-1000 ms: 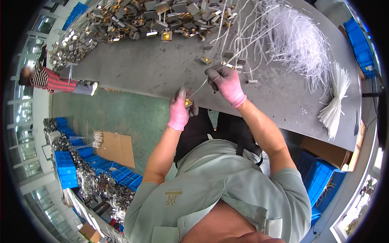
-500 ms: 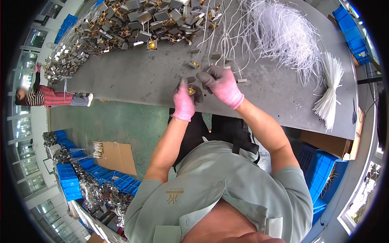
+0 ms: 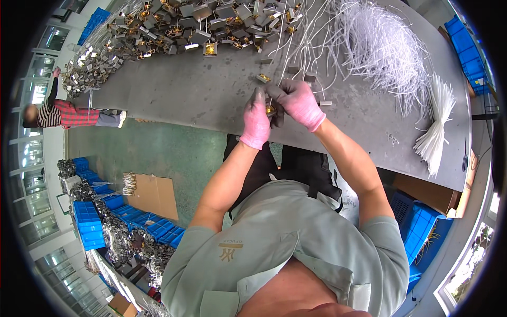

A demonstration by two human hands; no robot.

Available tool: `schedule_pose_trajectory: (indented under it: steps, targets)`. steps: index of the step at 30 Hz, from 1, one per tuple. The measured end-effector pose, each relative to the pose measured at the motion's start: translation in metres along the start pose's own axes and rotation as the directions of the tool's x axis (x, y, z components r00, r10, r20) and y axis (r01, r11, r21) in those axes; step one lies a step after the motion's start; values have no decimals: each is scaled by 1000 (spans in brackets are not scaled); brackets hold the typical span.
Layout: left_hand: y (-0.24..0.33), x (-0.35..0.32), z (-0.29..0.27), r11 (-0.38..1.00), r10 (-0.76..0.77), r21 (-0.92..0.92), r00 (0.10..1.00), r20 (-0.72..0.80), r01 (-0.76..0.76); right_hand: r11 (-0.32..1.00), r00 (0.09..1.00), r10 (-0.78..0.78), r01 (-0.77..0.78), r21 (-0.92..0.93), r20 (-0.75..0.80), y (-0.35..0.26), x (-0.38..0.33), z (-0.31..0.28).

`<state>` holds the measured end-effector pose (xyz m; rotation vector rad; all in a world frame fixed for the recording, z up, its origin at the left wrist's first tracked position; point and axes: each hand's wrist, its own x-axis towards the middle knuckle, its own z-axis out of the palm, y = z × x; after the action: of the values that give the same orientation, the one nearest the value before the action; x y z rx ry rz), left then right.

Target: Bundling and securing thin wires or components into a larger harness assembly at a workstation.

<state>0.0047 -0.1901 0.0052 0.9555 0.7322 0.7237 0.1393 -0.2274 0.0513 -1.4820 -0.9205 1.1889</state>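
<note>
Green floor [image 3: 195,153] beside a long, grey, flat-topped table [image 3: 174,95]

A white wall [image 3: 56,148] with rows of rectangular windows [image 3: 36,153] runs along the left. At lower right, a white-framed window [image 3: 470,261] lets in bright light.

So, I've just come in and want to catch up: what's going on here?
A person in pink and grey gloves holds a small metal part with a gold-coloured middle in the left hand. The right hand is close beside it; what it grips, if anything, can't be made out. On the grey table lie a heap of similar parts, a mass of loose white strands and, toward the right, a white bundle.
</note>
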Motion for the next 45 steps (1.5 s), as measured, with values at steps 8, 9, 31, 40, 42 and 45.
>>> schedule_pose_trajectory:
  steps: [8,9,31,40,42,45]
  targets:
    - [30,65,-56,996,60,-53,979,-194,-71,871,899,-176,-47,-488,-401,23,66,-102]
    - [38,78,-84,988,65,-123,969,-238,-97,812,837,-228,-118,-571,-498,24,67,-117]
    - [5,-106,-145,819,232,557,968,-100,-138,976,868,185,-108,188,-461,80,9,-243]
    - [-9,-237,-167,907,135,421,955,-265,-12,648,909,278,61,759,-311,131,-29,-236]
    - [-13,-257,-171,998,-34,46,937,-348,53,618,888,313,80,782,-338,133,-34,-237]
    - [-24,-279,-188,979,-58,-200,995,-87,40,655,881,254,146,741,-398,129,-47,-250]
